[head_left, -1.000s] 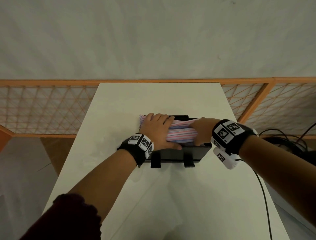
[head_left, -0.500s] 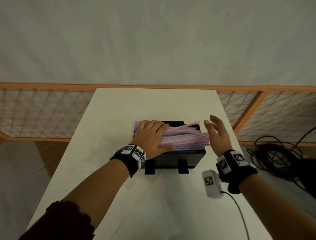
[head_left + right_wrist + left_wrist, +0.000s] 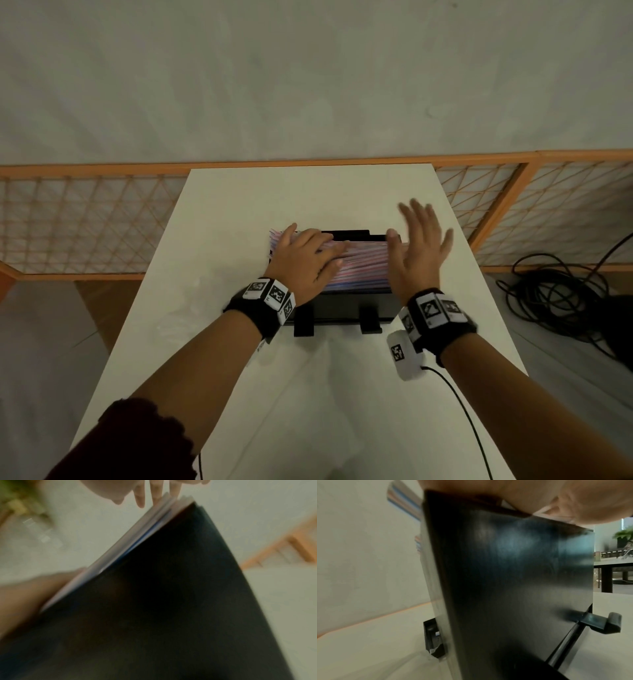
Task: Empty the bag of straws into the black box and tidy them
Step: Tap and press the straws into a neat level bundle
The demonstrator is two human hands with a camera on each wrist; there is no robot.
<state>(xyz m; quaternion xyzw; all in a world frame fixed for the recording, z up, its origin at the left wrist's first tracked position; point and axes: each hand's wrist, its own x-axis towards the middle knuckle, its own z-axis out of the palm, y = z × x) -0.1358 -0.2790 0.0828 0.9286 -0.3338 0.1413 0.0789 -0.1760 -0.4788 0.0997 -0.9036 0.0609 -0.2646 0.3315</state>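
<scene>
In the head view, the black box [image 3: 342, 306] stands near the middle of a white table [image 3: 239, 212], with two black feet [image 3: 370, 320] sticking out toward the person. The striped straws [image 3: 359, 270] lie across the box from 9 o'clock to 3 o'clock, and their ends stick out past the box wall at 9 o'clock. The left hand [image 3: 305, 262] lies flat on the straws at that end, fingers straight and close together, pressing down. The right hand [image 3: 419, 253] is at the 3 o'clock end of the box, with the fingers straight and spread apart; it is blurred, and whether it touches the straws cannot be told. Both wrists carry black bands with printed markers. At 3 o'clock from the table, a bundle of black cable [image 3: 555, 298] lies on the floor.

In the left wrist view, the dark front wall of the box [image 3: 522, 581] fills the picture. The palm [image 3: 556, 497] is at 12 o'clock above it, and striped straw ends [image 3: 404, 505] show at 10 o'clock.

In the right wrist view, which is blurred, the box [image 3: 171, 601] is a dark mass. The straws [image 3: 133, 540] run along its upper edge, and straight fingers [image 3: 156, 492], a little apart, show at 12 o'clock.
</scene>
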